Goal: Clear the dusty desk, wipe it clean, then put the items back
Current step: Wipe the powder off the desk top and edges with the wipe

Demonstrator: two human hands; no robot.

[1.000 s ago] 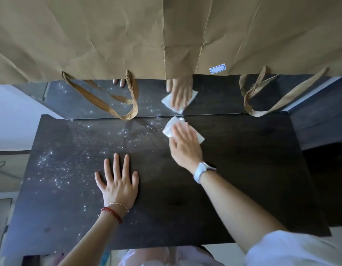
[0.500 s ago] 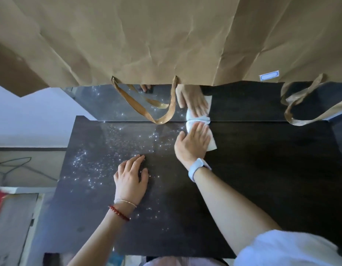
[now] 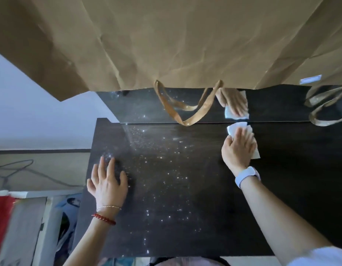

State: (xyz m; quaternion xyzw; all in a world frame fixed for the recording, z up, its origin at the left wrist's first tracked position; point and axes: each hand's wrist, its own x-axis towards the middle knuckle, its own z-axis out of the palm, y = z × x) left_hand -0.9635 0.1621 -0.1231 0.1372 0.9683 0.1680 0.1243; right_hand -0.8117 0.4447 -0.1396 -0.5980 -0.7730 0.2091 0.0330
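Note:
A dark wooden desk [image 3: 185, 217] fills the middle of the head view, with bright dust specks scattered over its left and centre. My right hand [image 3: 238, 148] lies flat on a white wipe [image 3: 236, 128] at the desk's far edge, right of centre, pressing it to the top. My left hand [image 3: 106, 181] rests palm down near the desk's left edge, fingers spread, holding nothing. A glossy dark panel [image 3: 143, 106] behind the desk mirrors the hand and wipe.
Large brown paper bags [image 3: 175, 39] hang over the back of the desk, their ribbon handles [image 3: 187, 110] dangling to the far edge. Left of the desk are a pale wall, a cable on the floor and something red [image 3: 2, 214].
My view has swung left, so the desk sits further right in frame. My left hand has shifted toward the desk's left edge. My right hand still presses the wipe along the far edge.

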